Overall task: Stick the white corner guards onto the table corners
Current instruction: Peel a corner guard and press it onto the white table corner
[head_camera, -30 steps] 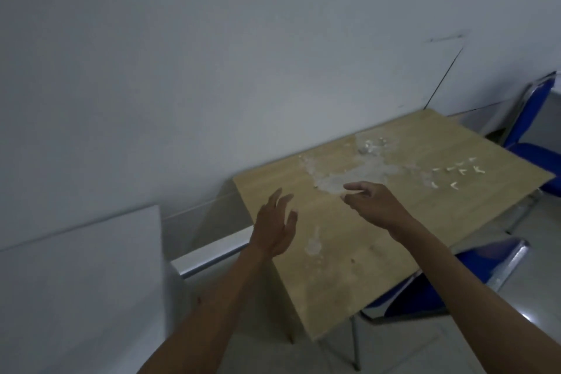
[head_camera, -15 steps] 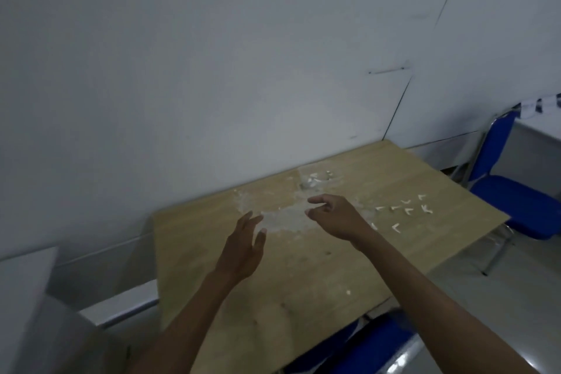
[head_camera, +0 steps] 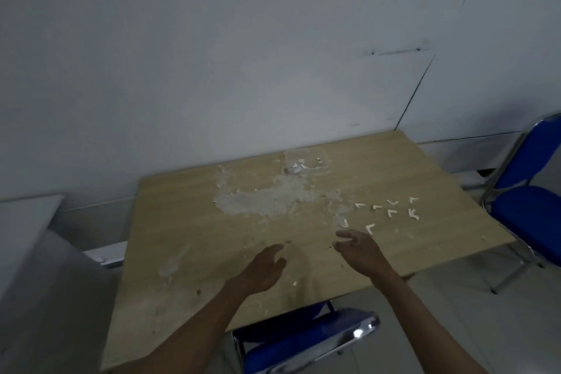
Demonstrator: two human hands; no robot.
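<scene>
Change: both hands have drawn back toward the near edge of the worktop (head_camera: 188, 209) — half a second ago they hung over its middle, by the pale patch.
Near chair: a blue seat with a chrome frame (head_camera: 306, 334) is tucked under the near edge.
Left hand (head_camera: 263, 269): over the wood, palm turned inward, fingers loosely spread and holding nothing.
Right hand (head_camera: 359, 249): just right of it, apart from it, fingers relaxed and slightly curled — nothing in them.
Corner guards (head_camera: 391, 212): small white L-shaped pieces scattered loose on the right part of the worktop, just beyond the right hand, none touched.
Pale patch (head_camera: 267, 200): a whitish, flaky smear across the middle.
Clear container (head_camera: 305, 161): at the far edge, a few white bits inside.
Far right: a second blue chair (head_camera: 528, 206) beside the worktop.
Behind: a plain white wall (head_camera: 243, 55).
</scene>
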